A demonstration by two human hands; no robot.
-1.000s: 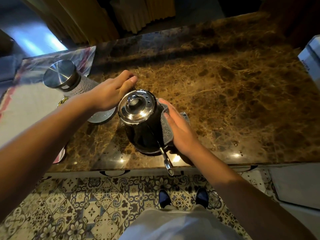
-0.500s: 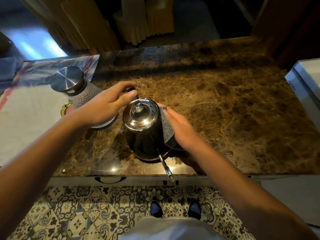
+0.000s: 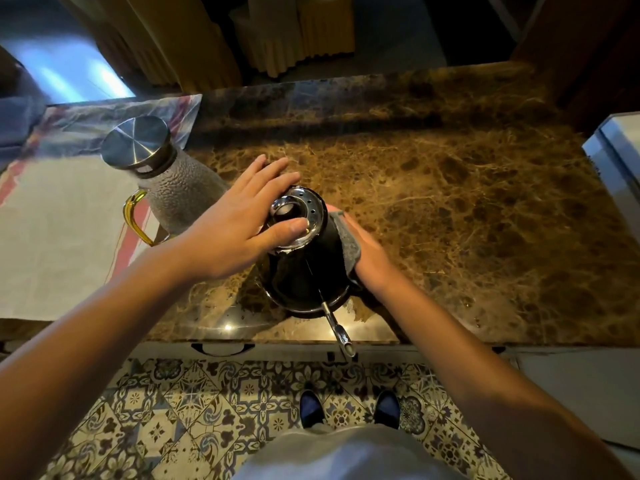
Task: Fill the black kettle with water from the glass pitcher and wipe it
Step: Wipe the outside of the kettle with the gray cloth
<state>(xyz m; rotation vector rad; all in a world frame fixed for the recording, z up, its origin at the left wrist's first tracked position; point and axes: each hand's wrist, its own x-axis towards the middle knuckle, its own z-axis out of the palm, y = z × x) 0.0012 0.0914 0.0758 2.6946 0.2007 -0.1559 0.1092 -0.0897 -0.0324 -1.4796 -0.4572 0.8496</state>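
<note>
The black kettle stands upright near the front edge of the brown marble counter, its thin spout pointing toward me over the edge. My left hand rests flat on its shiny steel lid, thumb across the top. My right hand presses a grey cloth against the kettle's right side. The glass pitcher, textured with a steel lid and a yellow handle, stands just left of the kettle, behind my left hand.
A white cloth with red stripes covers the counter's left part, under the pitcher's left side. A white box sits at the right edge. Patterned floor tiles and my shoes show below the counter's front edge.
My left hand moved from behind the kettle onto its lid. My right hand with the cloth stays on the kettle's right side.
</note>
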